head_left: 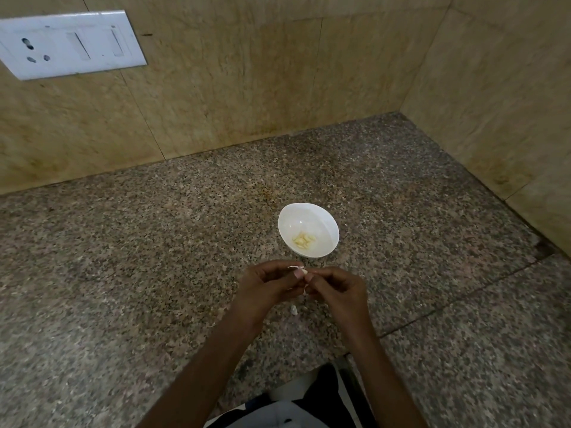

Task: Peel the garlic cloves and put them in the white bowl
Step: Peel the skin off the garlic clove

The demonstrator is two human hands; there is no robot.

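Black-and-white clothing is showing at the bottom edge, nearest of all, and two bare forearms are reaching forward from above it over the counter.

Both hands are meeting just above the stone. The left hand is curling its fingers inward, with thumb and forefinger pinching a small garlic clove. The right hand is likewise curling, and its fingertips are pressing against the same clove from the other side, so the clove is sitting pinched between the two hands. A thin white strip of skin is sticking out sideways from the clove, over the left hand's fingertips. How much skin is clinging to the clove I cannot tell.

Below the hands, between the two wrists, a small white scrap of peel is lying on the speckled granite countertop.

Just beyond the fingertips, close but not touching them, the white bowl is standing upright on the counter. A little heap of pale peeled cloves is lying in its bottom.

Farther out past the bowl, beige tiled walls are rising and meeting in a corner beyond and to the right of the hands. High up, far to the left of the hands, a white switch plate with a socket is sitting on the wall.
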